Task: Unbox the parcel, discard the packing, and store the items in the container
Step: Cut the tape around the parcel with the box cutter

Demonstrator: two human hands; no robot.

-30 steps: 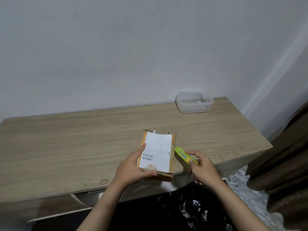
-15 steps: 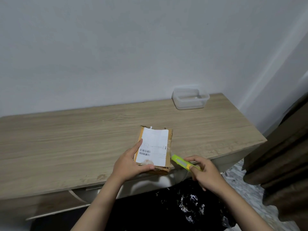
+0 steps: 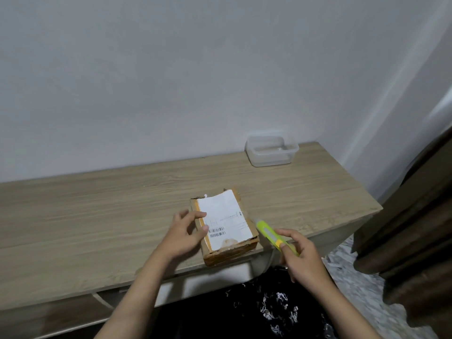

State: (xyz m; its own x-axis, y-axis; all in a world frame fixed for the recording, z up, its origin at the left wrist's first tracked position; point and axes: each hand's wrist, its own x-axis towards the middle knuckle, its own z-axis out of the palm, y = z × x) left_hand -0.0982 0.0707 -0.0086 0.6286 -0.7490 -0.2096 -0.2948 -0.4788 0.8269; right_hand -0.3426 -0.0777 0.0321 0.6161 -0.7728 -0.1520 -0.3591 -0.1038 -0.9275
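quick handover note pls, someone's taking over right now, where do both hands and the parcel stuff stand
Left hand: fingers loosely spread at the left edge of the parcel, thumb on its label; not gripping it.
Right hand: holds the green utility knife, tip pointing at the parcel's right side; no blade visible.
Parcel lies flat near the front edge of the table, appearing sealed, far end tattered.
Clear container sits at the back right of the table, lid off; it looks empty.
Done: nothing opened.
Left: cut open, bin the packing, store the items.

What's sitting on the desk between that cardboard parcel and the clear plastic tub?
Nothing: in the head view, only bare wooden desk lies between the parcel and the tub.
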